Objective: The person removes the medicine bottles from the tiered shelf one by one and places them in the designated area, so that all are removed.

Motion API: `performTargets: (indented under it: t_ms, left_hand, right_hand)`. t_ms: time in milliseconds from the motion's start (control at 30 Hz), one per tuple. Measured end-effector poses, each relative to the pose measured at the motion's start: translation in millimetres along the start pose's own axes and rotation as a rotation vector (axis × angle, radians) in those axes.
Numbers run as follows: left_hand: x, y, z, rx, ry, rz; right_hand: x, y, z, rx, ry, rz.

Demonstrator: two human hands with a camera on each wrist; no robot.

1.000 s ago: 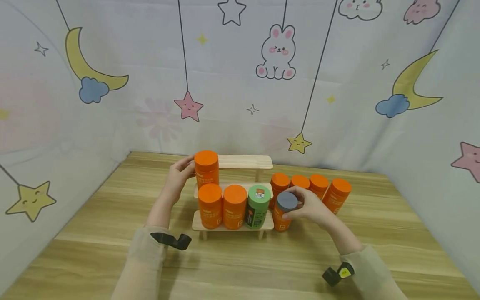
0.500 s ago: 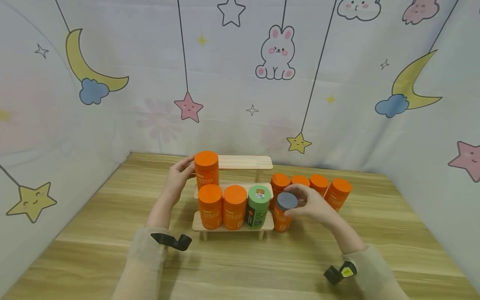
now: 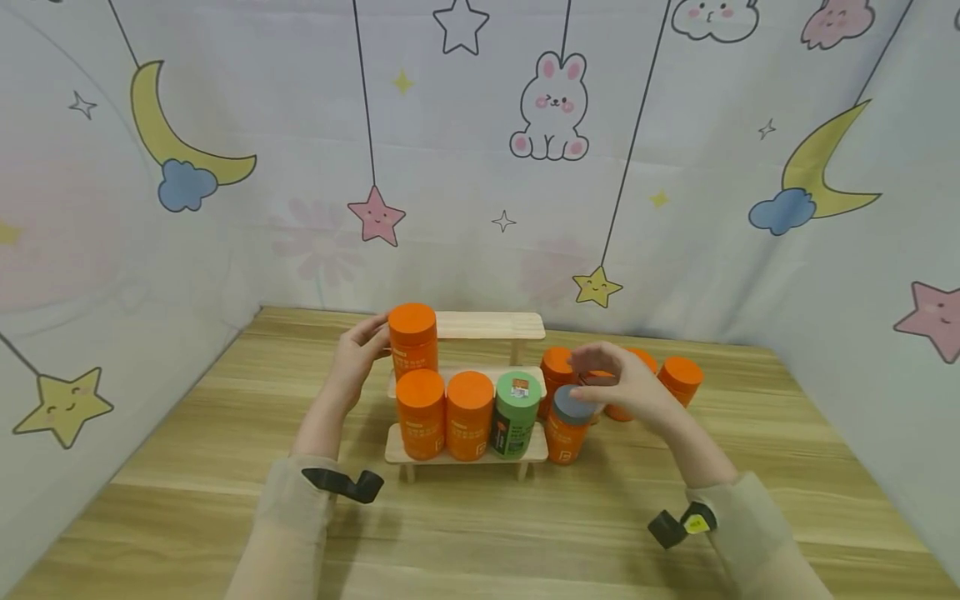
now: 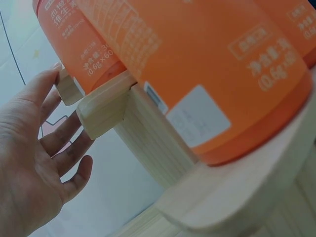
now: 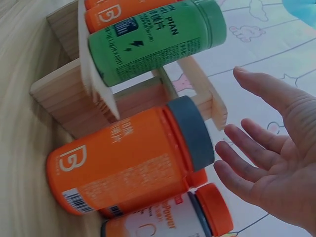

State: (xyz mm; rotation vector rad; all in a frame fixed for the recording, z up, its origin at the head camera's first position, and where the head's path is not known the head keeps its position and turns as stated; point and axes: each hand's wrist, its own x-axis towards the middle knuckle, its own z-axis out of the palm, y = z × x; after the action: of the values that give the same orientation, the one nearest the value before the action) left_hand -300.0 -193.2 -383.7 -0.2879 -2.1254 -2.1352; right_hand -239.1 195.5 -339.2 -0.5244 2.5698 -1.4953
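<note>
A three-tier wooden shelf (image 3: 491, 325) bears orange bottles and a green bottle (image 3: 517, 417). An orange bottle (image 3: 413, 337) stands at the left end of the middle tier. Beside it is my left hand (image 3: 356, 358), fingers loosely bent; in the left wrist view the fingertips touch the wooden tier's end. On the lowest tier are two orange bottles (image 3: 422, 417) and the green one. Right of the shelf, an orange bottle with a grey lid (image 3: 567, 429) stands on the table. My right hand (image 3: 630, 383) hovers over it; the right wrist view shows its spread fingers apart from the lid, holding nothing.
Several more orange-lidded bottles (image 3: 680, 379) stand on the wooden table (image 3: 480, 533) behind the right hand, which partly hides them. A patterned cloth backdrop (image 3: 465, 150) closes the back and sides.
My right hand has come off the grey lid and shifted up and back, its fingers now over the bottles behind. The left hand and the bottles stay in place.
</note>
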Motion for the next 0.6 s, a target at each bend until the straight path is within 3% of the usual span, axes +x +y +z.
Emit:
performTargets:
  t_ms: [600]
  left_hand:
    - [-0.4,-0.5,-1.6,0.005,-0.005,0.002]
  right_hand:
    - [22.1,-54.7,-5.6,0.082,0.048,-0.081]
